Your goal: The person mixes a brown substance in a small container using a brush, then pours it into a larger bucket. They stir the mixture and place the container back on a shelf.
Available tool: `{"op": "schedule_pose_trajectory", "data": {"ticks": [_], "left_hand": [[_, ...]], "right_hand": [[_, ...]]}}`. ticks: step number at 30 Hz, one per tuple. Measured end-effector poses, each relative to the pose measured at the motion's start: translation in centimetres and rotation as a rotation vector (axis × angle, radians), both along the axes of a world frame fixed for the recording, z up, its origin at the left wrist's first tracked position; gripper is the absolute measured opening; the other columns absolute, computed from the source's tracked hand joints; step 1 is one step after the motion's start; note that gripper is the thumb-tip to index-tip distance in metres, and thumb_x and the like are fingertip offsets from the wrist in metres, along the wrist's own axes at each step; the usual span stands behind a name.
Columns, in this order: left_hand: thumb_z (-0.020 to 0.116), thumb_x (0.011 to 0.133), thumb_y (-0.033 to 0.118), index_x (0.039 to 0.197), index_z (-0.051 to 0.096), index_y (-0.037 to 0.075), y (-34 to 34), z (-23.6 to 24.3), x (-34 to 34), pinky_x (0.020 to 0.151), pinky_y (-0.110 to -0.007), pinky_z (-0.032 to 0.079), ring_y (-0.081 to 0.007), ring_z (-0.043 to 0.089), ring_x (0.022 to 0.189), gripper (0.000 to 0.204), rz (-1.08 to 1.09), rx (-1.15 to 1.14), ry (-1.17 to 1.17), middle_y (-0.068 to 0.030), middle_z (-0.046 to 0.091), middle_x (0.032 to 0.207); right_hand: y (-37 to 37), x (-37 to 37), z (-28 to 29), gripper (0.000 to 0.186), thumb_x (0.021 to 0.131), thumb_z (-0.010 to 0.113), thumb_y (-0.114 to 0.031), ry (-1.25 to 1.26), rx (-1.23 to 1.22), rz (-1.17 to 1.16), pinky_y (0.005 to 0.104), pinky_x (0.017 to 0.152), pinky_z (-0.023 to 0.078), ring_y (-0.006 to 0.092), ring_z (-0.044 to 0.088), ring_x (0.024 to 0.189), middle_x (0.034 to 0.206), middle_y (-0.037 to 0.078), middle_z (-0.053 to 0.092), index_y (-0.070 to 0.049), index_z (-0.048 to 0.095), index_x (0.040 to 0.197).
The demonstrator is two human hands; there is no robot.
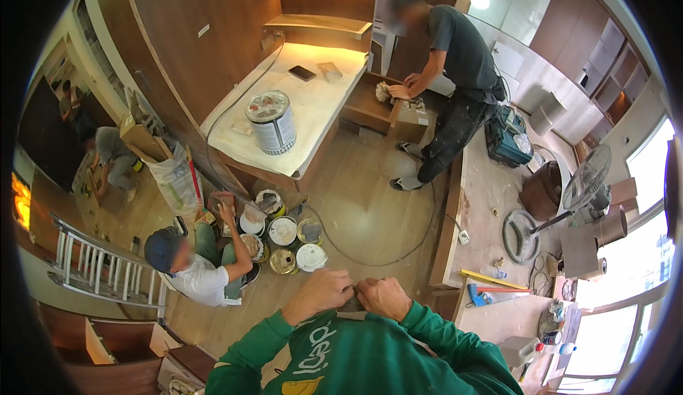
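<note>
Close in front of my chest, my left hand (321,298) and my right hand (385,298) come together with bent fingers. Between them is a small grey-brown flat piece (351,310), partly hidden by the fingers, and its kind is not plain. Both hands seem to pinch it, one at each side. Green sleeves cover my forearms. Just beyond my left hand stands a group of open paint cans and tubs, the nearest a tub with a white top (311,257).
A crouching person (203,270) works beside the cans at left. Another person (462,61) bends over an open drawer (370,107). A large can (271,123) and a phone (302,73) sit on the covered counter (320,61). A cable (370,262) crosses the floor; a ladder (107,270) lies left.
</note>
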State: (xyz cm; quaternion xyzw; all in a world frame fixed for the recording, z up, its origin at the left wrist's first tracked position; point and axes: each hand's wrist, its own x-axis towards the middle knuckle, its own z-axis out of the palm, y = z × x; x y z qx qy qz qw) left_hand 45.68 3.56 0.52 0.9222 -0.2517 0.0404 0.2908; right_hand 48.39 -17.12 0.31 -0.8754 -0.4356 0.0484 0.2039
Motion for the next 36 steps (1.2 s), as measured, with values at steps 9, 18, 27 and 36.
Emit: {"op": "schedule_pose_trajectory", "data": {"ticks": [9, 18, 27, 36], "left_hand": [[0.066, 0.079, 0.017, 0.081, 0.069, 0.008, 3.8, -2.0, 3.9, 0.062, -0.044, 0.049, -0.0352, 0.062, 0.072, 0.010, 0.237, -0.249, 0.190, -0.0129, 0.061, 0.077], [0.071, 0.080, 0.011, 0.089, 0.072, 0.000, 9.5, -4.0, 8.7, 0.062, -0.035, 0.054, -0.0260, 0.068, 0.070, 0.015, 0.887, -0.464, 0.256, -0.0157, 0.068, 0.082], [0.069, 0.082, 0.014, 0.087, 0.073, -0.003, 9.3, -7.4, 22.6, 0.064, -0.035, 0.053, -0.0268, 0.068, 0.070, 0.018, 1.469, -0.522, 0.311, -0.0171, 0.068, 0.079], [0.068, 0.093, 0.031, 0.109, 0.071, 0.003, 4.8, -1.3, 32.2, 0.078, -0.039, 0.053, -0.0258, 0.065, 0.084, 0.032, 1.739, -0.604, 0.651, -0.0138, 0.071, 0.094]], "right_hand": [[3.2, 6.9, -0.5, 0.032, 0.088, 0.066, -0.036, 0.135, 0.026, -0.057, 0.0463, 0.059, 0.053, 0.0361, 0.067, 0.065, 0.072, 0.016, 0.067, -0.004, 0.066, 0.084], [8.6, 28.1, -5.7, 0.037, 0.087, 0.069, -0.038, 0.587, 0.277, -0.287, 0.0450, 0.070, 0.053, 0.0380, 0.068, 0.076, 0.079, 0.022, 0.069, -0.002, 0.073, 0.094], [29.4, 69.7, -15.8, 0.043, 0.086, 0.066, -0.043, 0.239, 0.087, 0.054, 0.0492, 0.080, 0.051, 0.0413, 0.066, 0.087, 0.094, 0.023, 0.070, -0.001, 0.072, 0.093], [47.6, 89.4, -13.7, 0.076, 0.076, 0.073, -0.053, 0.170, -0.013, -0.411, 0.0518, 0.097, 0.041, 0.0421, 0.048, 0.119, 0.125, 0.025, 0.055, 0.003, 0.056, 0.124]]}}
